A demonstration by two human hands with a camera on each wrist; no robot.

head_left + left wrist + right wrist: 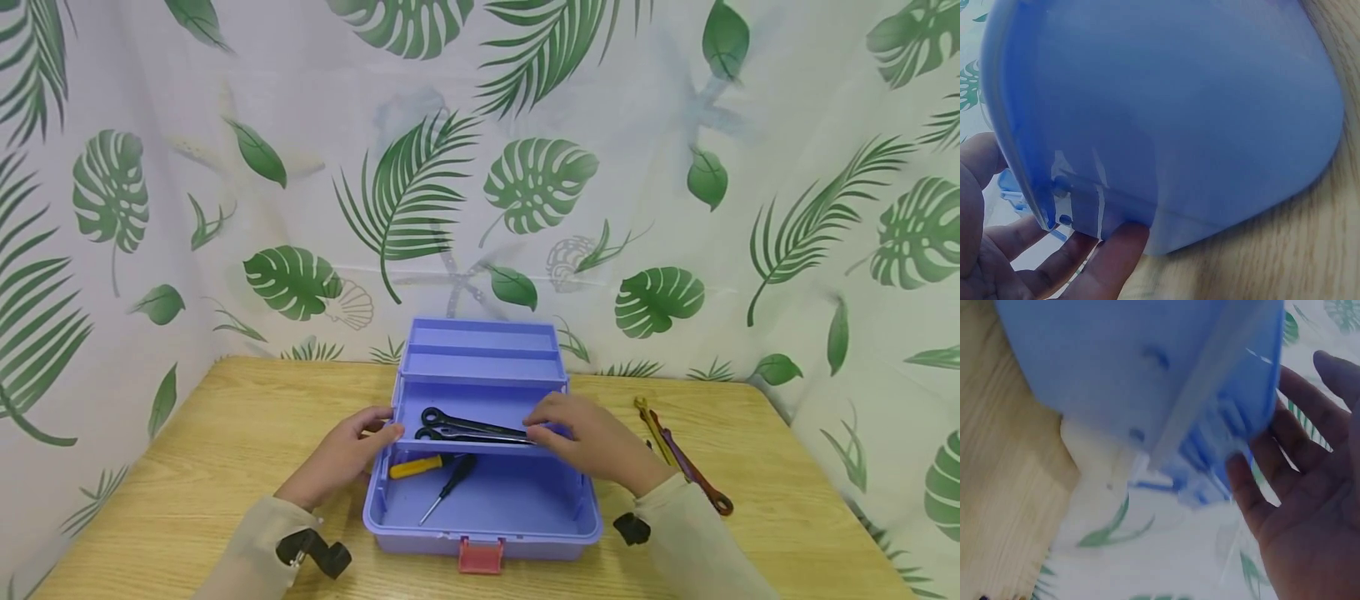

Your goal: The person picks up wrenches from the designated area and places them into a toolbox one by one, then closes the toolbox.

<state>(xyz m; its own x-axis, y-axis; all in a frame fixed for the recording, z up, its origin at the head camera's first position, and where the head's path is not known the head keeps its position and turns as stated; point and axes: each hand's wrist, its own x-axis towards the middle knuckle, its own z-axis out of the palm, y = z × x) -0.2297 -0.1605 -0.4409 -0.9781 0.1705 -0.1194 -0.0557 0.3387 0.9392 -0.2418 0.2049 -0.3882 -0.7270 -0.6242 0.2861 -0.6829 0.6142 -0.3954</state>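
Note:
A blue-purple toolbox [480, 546] stands with its tiered trays raised. Its lower tray [480, 400] holds black-handled wrenches [480, 425] and a silver one. My left hand [352, 446] grips the left side of the toolbox, thumb at the tray's front corner; in the left wrist view, fingers [1116, 250] lie against the side wall. Over the tray's right end, near the wrench ends, is my right hand [585, 437]. In the right wrist view its loosely bent fingers are beside the tray, and I see nothing held. A yellow-handled screwdriver [416, 467] and a black-handled one [459, 473] lie in the bottom.
To the right of the toolbox, a gold wrench [656, 429] and a dark red-purple wrench [697, 475] lie on the wooden table [277, 400]. A pink latch [480, 557] hangs at the toolbox's front. Behind is a leaf-patterned curtain [525, 275].

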